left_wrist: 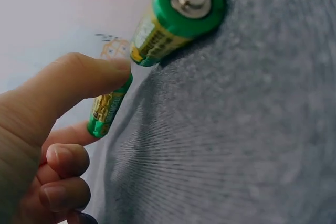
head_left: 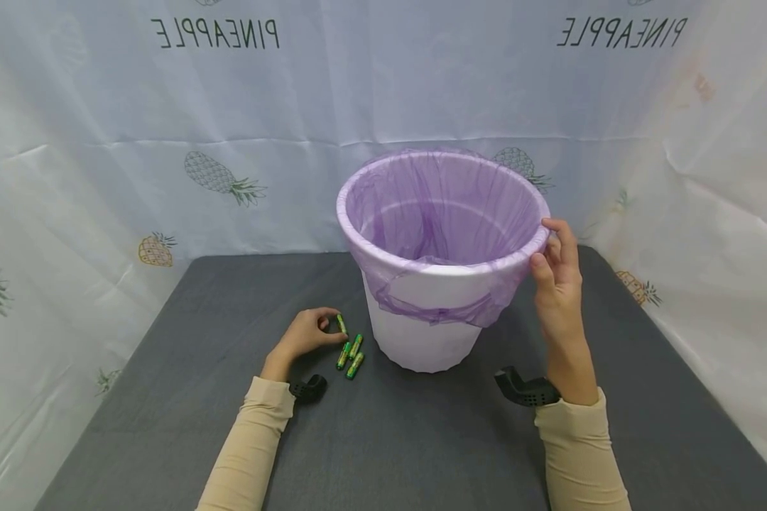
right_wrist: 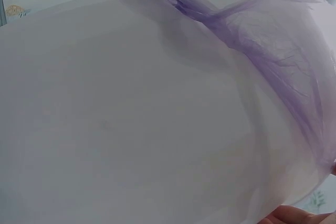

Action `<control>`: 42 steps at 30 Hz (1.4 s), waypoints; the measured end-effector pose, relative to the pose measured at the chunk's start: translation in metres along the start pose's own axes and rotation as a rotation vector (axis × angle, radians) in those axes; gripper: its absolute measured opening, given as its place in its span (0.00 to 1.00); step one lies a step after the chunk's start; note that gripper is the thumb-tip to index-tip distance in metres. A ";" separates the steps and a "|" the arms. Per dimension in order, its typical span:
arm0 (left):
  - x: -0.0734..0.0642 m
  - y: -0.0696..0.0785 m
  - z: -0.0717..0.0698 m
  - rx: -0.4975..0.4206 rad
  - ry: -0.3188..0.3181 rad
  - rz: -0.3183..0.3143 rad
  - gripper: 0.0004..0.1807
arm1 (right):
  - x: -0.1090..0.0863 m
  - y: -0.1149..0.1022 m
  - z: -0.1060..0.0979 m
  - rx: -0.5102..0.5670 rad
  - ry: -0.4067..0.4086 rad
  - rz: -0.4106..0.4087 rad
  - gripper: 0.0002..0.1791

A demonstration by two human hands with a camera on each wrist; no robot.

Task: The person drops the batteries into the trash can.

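A white bin (head_left: 422, 326) lined with a purple bag (head_left: 444, 206) stands on the grey table (head_left: 166, 397). My right hand (head_left: 555, 273) grips the bin's rim on its right side, thumb outside and fingers over the edge. The right wrist view is filled by the bin wall (right_wrist: 131, 119) and the purple bag (right_wrist: 273, 45). Left of the bin lie several green-and-yellow batteries (head_left: 351, 355). My left hand (head_left: 309, 331) pinches one battery (head_left: 341, 323) between thumb and fingers. In the left wrist view that pinched battery (left_wrist: 107, 108) sits under my thumb, and another battery (left_wrist: 176, 17) lies close by.
A white curtain printed with pineapples (head_left: 224, 177) closes in the table at the back and both sides. Black wrist camera mounts (head_left: 524, 389) show by both sleeves. Grey table surface stretches in front of the bin.
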State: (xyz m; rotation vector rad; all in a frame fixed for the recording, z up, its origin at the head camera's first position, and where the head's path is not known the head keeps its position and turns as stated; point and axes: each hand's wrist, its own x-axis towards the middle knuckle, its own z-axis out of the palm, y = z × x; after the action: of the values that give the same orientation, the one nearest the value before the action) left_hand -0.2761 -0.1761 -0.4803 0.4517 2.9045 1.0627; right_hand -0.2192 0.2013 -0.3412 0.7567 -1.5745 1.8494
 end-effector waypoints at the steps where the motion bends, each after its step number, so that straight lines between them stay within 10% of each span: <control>1: 0.000 0.000 -0.001 0.000 0.002 0.001 0.28 | 0.000 0.000 0.000 -0.002 0.000 0.000 0.21; 42: -0.011 0.037 -0.033 -0.099 0.092 0.009 0.29 | 0.000 0.000 0.001 0.007 -0.004 -0.002 0.21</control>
State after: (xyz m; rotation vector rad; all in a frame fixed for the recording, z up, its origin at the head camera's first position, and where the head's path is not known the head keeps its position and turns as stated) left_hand -0.2593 -0.1734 -0.4322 0.4236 2.9136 1.2539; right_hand -0.2190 0.2007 -0.3412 0.7649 -1.5697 1.8540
